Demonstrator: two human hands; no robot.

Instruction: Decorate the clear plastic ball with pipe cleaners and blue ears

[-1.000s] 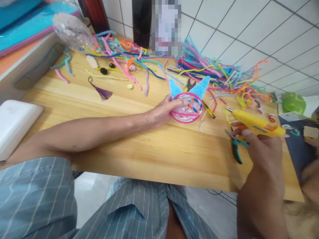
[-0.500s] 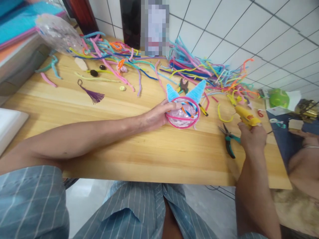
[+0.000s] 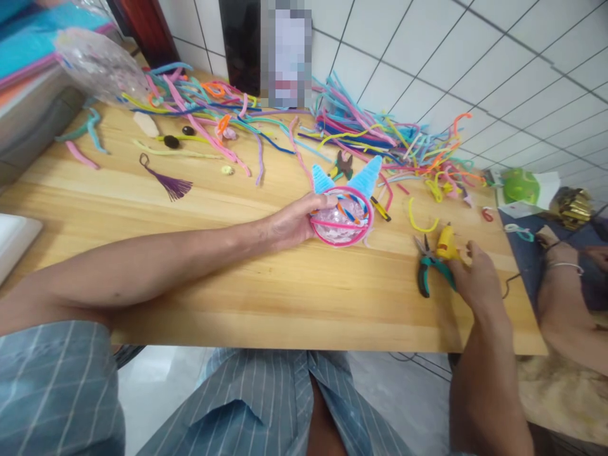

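My left hand is closed around the side of a round pipe-cleaner piece, its thumb over the rim. The piece has a pink ring with a bar across, a clear crinkled middle, an orange-and-blue twist and two light blue pointed ears. At the right of the table, my right hand has its fingers apart beside a yellow glue gun; whether they touch is unclear. Pliers with teal handles lie just left of the gun. A yellow bent pipe cleaner lies beyond the pliers.
Loose pipe cleaners pile along the wall. Cutting pliers and a yellow cutter knife lie behind the piece. A purple tassel lies left. Another person's arm is at the right, near a green round object.
My right hand has lowered the glue gun toward the table beside the pliers, and its fingers have loosened. My left hand keeps hold of the round piece. The view has shifted slightly.
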